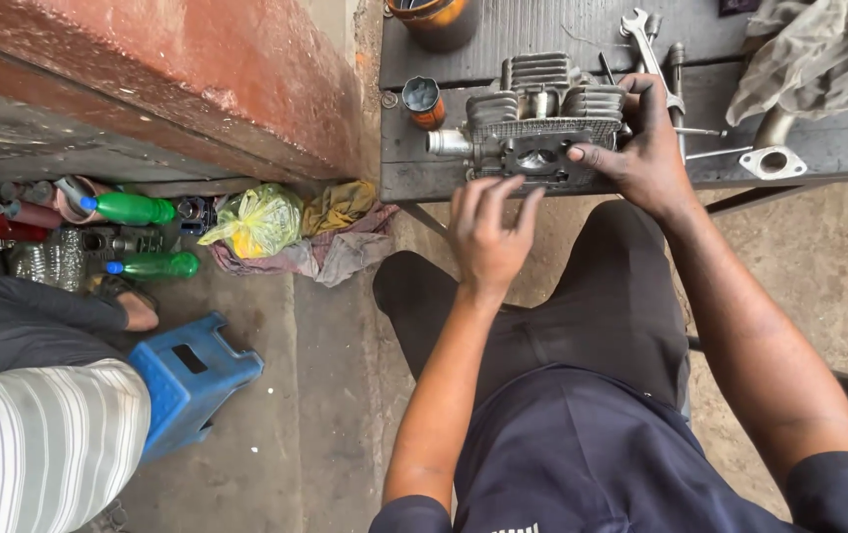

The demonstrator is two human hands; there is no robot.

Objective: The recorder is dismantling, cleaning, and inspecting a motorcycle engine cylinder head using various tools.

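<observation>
I look down at a finned metal engine part (540,123) sitting at the near edge of a dark wooden surface (839,148), just above my knees; it is grey and grimy, with rows of thin cooling fins across its top, a flat face turned toward me with a round dark opening in the middle, and a short pale stub sticking out of its left end; my right hand (644,148) wraps the part's right end, its fingers clamped on it with the thumb pressed across the front face; my left hand (488,232) hovers just in front of the part, its fingers (496,192) slightly apart and curled toward the lower edge of the face, and I cannot tell whether they touch it; on the surface behind the part lie a silvery spanner (647,39), a small rust-coloured tin (424,101) to the left, a metal flange with a hole (771,160) to the right and a crumpled grey cloth (819,49) in the far right corner; on the floor to my left stand a blue plastic stool (192,380), two green bottles (133,209) and a yellow-green bag (258,222); another person's striped sleeve (44,444) shows at the lower left.
</observation>
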